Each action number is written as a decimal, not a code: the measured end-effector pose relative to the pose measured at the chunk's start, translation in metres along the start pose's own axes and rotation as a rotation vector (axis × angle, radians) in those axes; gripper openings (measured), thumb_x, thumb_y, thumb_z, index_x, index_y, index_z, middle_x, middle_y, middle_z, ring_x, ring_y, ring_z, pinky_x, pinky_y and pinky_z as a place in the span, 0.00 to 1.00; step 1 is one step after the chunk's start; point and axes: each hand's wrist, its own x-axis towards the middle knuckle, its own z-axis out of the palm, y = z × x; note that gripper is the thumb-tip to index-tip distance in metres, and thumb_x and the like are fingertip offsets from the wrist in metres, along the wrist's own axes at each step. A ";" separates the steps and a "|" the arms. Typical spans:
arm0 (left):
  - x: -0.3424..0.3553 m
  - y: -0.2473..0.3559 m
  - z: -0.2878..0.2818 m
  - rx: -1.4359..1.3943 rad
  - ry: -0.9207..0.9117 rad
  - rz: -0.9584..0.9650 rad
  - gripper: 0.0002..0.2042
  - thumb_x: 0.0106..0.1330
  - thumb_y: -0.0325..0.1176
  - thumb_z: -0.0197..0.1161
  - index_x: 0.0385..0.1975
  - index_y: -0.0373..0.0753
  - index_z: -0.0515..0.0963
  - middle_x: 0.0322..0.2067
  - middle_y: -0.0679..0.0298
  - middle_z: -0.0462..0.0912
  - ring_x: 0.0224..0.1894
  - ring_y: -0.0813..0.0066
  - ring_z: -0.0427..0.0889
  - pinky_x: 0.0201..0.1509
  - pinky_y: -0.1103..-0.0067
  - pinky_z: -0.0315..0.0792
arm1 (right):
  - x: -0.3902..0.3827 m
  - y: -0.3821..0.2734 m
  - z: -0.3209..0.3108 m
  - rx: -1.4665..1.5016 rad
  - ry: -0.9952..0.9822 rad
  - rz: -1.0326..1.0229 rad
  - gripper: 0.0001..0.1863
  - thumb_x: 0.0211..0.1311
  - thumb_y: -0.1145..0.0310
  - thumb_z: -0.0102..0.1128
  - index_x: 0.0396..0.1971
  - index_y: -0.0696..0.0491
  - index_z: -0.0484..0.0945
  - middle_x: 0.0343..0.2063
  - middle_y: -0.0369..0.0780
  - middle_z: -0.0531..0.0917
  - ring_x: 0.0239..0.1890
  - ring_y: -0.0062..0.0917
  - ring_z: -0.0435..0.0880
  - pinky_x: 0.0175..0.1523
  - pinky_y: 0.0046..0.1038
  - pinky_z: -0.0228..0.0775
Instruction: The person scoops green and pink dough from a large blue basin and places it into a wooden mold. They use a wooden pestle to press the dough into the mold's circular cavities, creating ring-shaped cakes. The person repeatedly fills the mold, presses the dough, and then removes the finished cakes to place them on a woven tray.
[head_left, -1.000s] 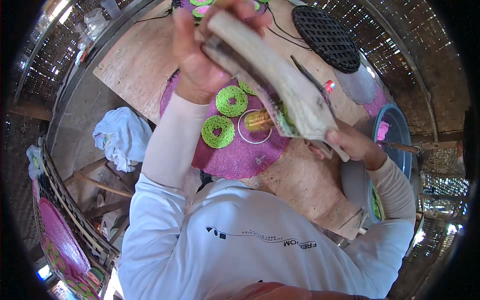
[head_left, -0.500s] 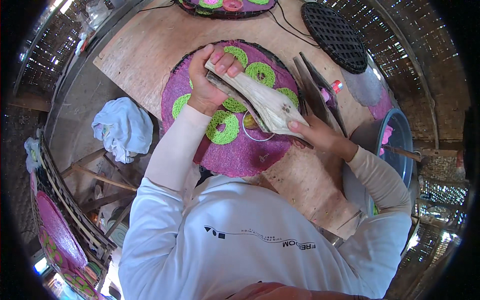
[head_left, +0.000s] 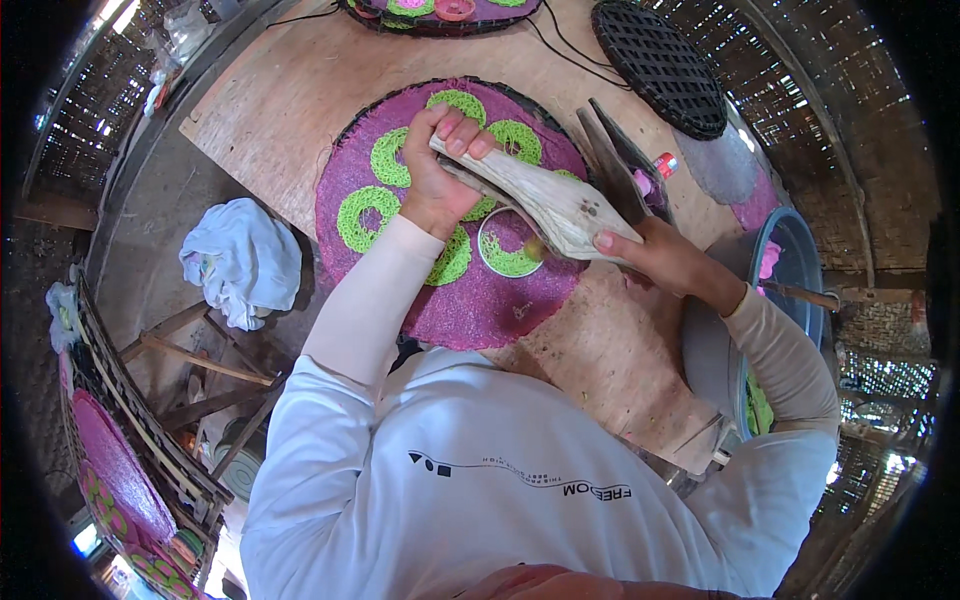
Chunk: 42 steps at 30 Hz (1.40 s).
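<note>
A pale wooden hand press [head_left: 565, 205] with long handles slants over the tray, held in both hands. My left hand [head_left: 446, 165] wraps round its upper left end. At the lower right end my right hand [head_left: 672, 258] grips it, thumb on top. Below the press, a thin white ring [head_left: 482, 250] lies on a purple mesh sheet [head_left: 465, 315], with green strands inside it. A small yellowish piece [head_left: 536, 248] shows under the press beside them. Several lacy green rings [head_left: 362, 218] of dough strands lie round about; the press and my left hand partly cover some.
A dark wooden tool with two long arms [head_left: 620, 165] rests on the plywood table right of the sheet, by a red-capped item [head_left: 666, 165]. A grey tub [head_left: 795, 240] stands at right. A black woven tray [head_left: 660, 65] lies far right; a white cloth bundle [head_left: 240, 260] sits left.
Both hands and the press have shifted right. Green strands now fill much of the white ring, where mostly purple mesh showed before. More green rings on the left are uncovered.
</note>
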 end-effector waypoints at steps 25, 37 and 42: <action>-0.031 0.040 0.045 0.167 0.021 0.015 0.24 0.61 0.58 0.43 0.35 0.40 0.72 0.26 0.63 0.72 0.37 0.63 0.70 0.40 0.72 0.68 | -0.013 -0.030 0.022 0.031 0.022 -0.194 0.37 0.48 0.36 0.51 0.32 0.62 0.78 0.20 0.47 0.79 0.28 0.31 0.79 0.37 0.31 0.69; -0.056 -0.013 -0.041 1.850 -0.058 -0.161 0.18 0.62 0.46 0.43 0.42 0.44 0.74 0.41 0.54 0.70 0.45 0.55 0.66 0.49 0.69 0.61 | 0.002 0.021 0.052 0.229 0.163 -0.281 0.35 0.47 0.38 0.54 0.24 0.63 0.78 0.12 0.42 0.75 0.19 0.25 0.76 0.28 0.30 0.67; -0.085 -0.012 -0.008 2.291 -0.150 -0.116 0.16 0.59 0.47 0.47 0.39 0.47 0.76 0.36 0.59 0.68 0.39 0.61 0.64 0.43 0.65 0.57 | -0.004 0.025 0.045 0.315 0.288 -0.298 0.37 0.45 0.39 0.57 0.27 0.66 0.77 0.17 0.44 0.77 0.23 0.25 0.76 0.31 0.31 0.67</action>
